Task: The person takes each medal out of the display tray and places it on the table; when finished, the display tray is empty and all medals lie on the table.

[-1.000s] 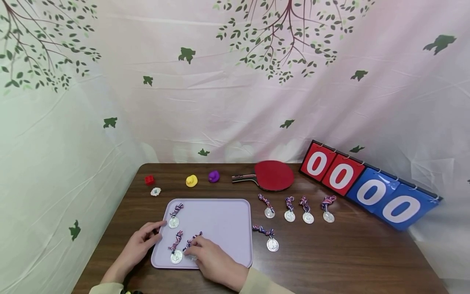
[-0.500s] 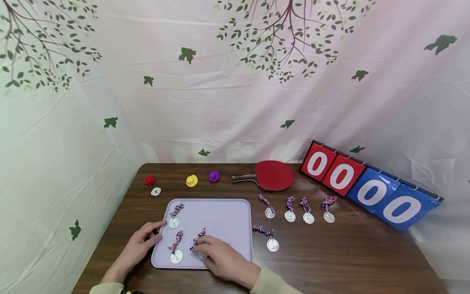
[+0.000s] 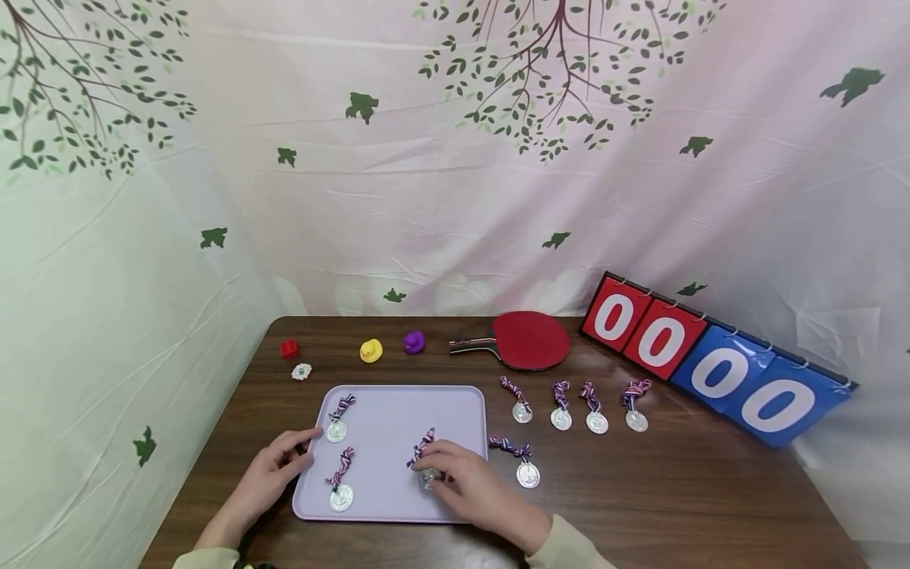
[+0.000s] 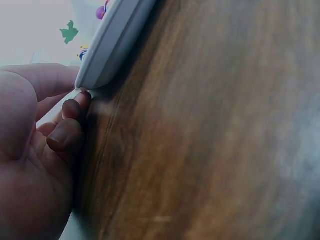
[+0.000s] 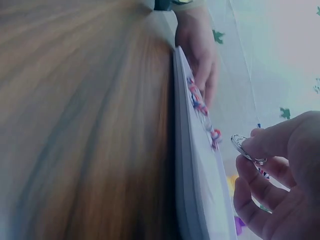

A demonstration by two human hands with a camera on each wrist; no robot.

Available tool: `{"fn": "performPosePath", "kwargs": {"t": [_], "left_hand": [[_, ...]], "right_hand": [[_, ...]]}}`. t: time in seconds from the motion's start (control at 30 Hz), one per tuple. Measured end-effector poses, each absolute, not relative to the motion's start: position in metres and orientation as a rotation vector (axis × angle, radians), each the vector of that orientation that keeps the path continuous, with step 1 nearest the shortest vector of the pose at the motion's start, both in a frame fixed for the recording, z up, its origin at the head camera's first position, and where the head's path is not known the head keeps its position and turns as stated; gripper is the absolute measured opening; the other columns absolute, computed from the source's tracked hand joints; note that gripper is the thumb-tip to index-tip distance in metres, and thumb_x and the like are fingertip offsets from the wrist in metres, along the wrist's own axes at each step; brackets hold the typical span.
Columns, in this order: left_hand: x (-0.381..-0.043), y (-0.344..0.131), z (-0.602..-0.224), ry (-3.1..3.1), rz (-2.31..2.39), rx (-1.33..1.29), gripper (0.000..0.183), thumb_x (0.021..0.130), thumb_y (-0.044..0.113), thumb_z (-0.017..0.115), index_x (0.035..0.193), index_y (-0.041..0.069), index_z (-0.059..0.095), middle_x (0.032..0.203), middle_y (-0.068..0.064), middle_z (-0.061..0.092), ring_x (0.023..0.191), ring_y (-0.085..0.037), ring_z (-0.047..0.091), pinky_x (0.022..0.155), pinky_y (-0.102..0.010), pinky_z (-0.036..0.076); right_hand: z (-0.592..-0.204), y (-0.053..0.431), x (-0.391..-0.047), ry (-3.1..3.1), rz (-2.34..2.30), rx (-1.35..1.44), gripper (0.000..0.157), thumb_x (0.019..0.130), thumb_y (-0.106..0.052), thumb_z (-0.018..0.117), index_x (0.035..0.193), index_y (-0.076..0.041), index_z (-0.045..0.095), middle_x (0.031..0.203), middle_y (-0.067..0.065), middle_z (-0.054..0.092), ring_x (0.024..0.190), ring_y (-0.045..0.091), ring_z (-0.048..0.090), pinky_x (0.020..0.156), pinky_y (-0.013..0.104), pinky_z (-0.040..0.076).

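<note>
Nearest, the right hand [image 3: 469,486] pinches a round silver metal medal [image 3: 428,477] by its disc, thumb on one face and fingers on the other. The disc sits tilted at the fingertips, and its red, white and blue knotted ribbon [image 3: 423,447] trails past them on the far side; the right wrist view shows the disc clear of the surface of the pale lilac rectangular tray [image 3: 391,419]. The left hand [image 3: 268,470] rests at the tray's left rim, relaxed, thumb and forefinger apart and touching the edge. A silver ribboned medal [image 3: 341,497] lies in the tray's near left part, and a matching medal [image 3: 336,431] in the far left. Just right of the tray, on the dark brown wood-grain table [image 3: 640,490], lies a single silver medal [image 3: 528,474]. Beyond it, four silver medals [image 3: 561,418] form a row. Farther off lie a red-faced table tennis bat [image 3: 532,340] and a red-and-blue flip scoreboard [image 3: 713,370].
</note>
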State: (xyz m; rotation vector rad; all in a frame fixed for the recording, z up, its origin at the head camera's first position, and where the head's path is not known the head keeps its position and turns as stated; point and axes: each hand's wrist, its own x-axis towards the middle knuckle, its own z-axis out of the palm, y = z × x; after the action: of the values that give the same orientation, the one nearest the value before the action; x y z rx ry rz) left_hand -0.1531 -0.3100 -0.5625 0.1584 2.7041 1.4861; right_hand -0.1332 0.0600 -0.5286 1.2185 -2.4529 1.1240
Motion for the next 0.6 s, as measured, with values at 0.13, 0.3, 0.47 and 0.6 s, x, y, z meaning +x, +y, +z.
{"fn": "performPosePath", "kwargs": {"t": [0.13,0.3,0.47,0.6], "left_hand": [[-0.152,-0.310,-0.562,2.702,1.498,0.160,0.036,0.090,0.015,0.066,0.125,0.023,0.062,0.107,-0.003,0.057,0.087,-0.015,0.050,0.070,-0.024,0.041],[-0.152,-0.310,-0.562,2.699,1.498,0.161,0.035,0.090,0.016,0.066,0.125,0.024,0.062,0.108,-0.002,0.057,0.087,-0.015,0.050,0.070,-0.024,0.041],[-0.152,-0.307,-0.560,2.703,1.472,0.147,0.036,0.091,0.013,0.065,0.126,0.021,0.062,0.108,-0.004,0.057,0.087,-0.014,0.050,0.070,-0.024,0.041],[-0.148,-0.301,-0.547,2.710,1.483,0.149,0.035,0.090,0.007,0.064,0.124,0.015,0.063,0.105,-0.009,0.057,0.085,-0.016,0.049,0.070,-0.025,0.041]], "right_hand": [[-0.528,0.078,-0.135,-2.463,1.178,1.194,0.036,0.081,0.000,0.068,0.113,-0.016,0.066,0.116,-0.002,0.059,0.107,0.007,0.056,0.086,0.018,0.044],[-0.522,0.101,-0.133,-2.505,1.219,1.133,0.033,0.083,0.000,0.069,0.112,-0.015,0.066,0.117,-0.001,0.059,0.104,0.009,0.056,0.081,0.023,0.048],[-0.524,0.125,-0.131,-2.504,1.232,1.044,0.037,0.082,0.001,0.070,0.113,-0.019,0.066,0.118,-0.001,0.058,0.103,0.010,0.055,0.078,0.024,0.048],[-0.529,0.146,-0.130,-2.488,1.234,0.963,0.038,0.080,0.002,0.071,0.113,-0.017,0.067,0.118,-0.001,0.058,0.103,0.010,0.056,0.078,0.025,0.048]]}}
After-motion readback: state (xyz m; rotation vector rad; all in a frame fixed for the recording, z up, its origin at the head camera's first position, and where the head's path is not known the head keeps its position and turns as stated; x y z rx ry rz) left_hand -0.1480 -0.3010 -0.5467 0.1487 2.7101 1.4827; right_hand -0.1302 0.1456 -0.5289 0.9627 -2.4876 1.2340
